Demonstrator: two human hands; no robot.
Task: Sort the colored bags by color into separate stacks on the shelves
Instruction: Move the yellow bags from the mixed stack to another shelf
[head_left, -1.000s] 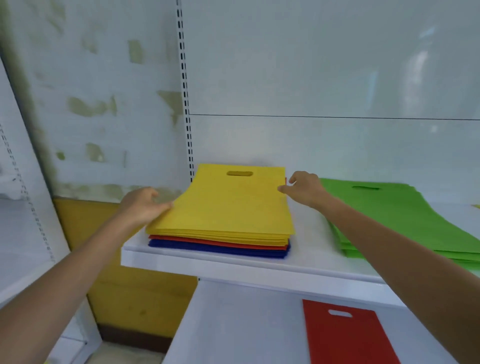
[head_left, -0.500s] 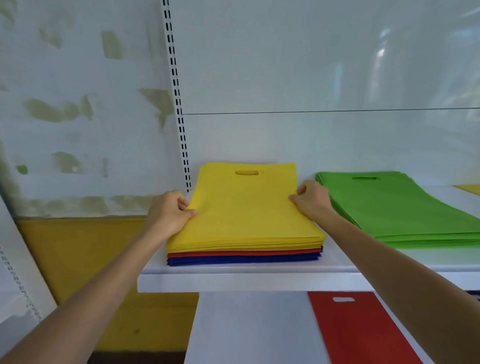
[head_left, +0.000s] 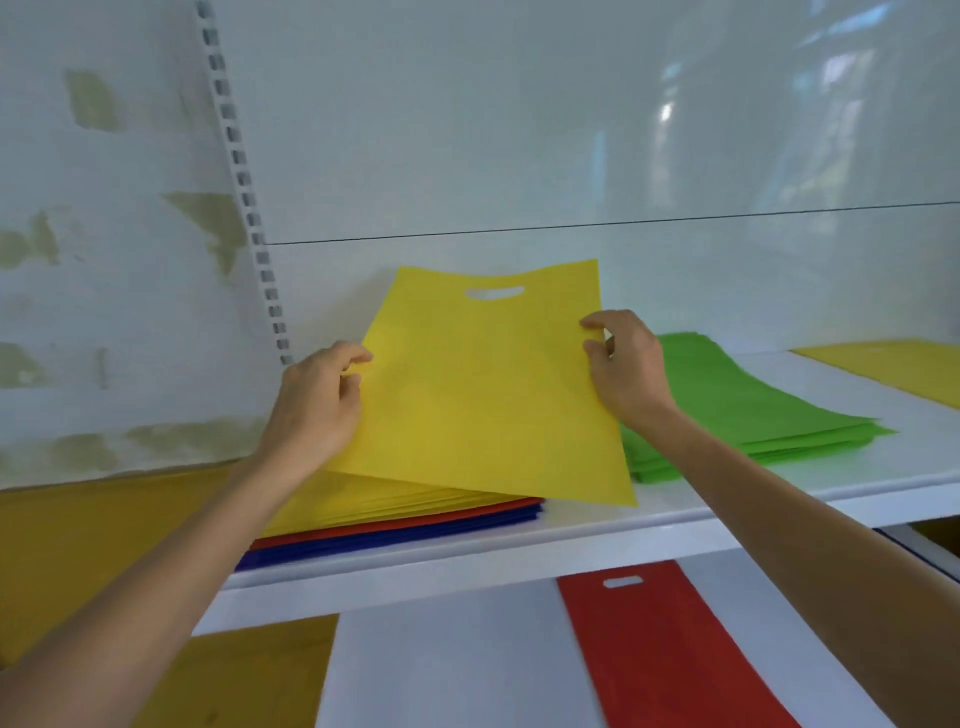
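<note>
top yellow bag lifted clear of the mixed pile

half a second ago the yellow sheets lay flat and squared up, with both hands resting at their side edges. now the top yellow bag (head_left: 483, 395) is raised in the centre of the frame. its handle end is tipped up toward the back wall and its near edge hangs just above the pile, skewed so the near right corner overshoots the stack.

my left hand (head_left: 317, 400) grips the bag's left edge with curled fingers. my right hand (head_left: 626, 364) pinches the right edge, thumb and fingertips closed on the fabric.

the mixed stack (head_left: 363, 506) stays on the upper shelf (head_left: 519, 553), lower centre-left of the frame. it has more yellow bags on top, then a red layer (head_left: 441, 514) and a blue layer (head_left: 395, 543) at the bottom.

i read this as one bag separated and ready to carry. to the right of centre is the green stack (head_left: 753, 410), and at the far right edge another yellow bag (head_left: 893, 369) lies on the same shelf, which looks like the likely yellow destination. a single red bag (head_left: 660, 649) lies on the lower shelf, bottom right.

sorting looks early, since plenty of yellow remains over the red and blue. whether i hold one sheet or two stuck together, i cannot tell.
</note>
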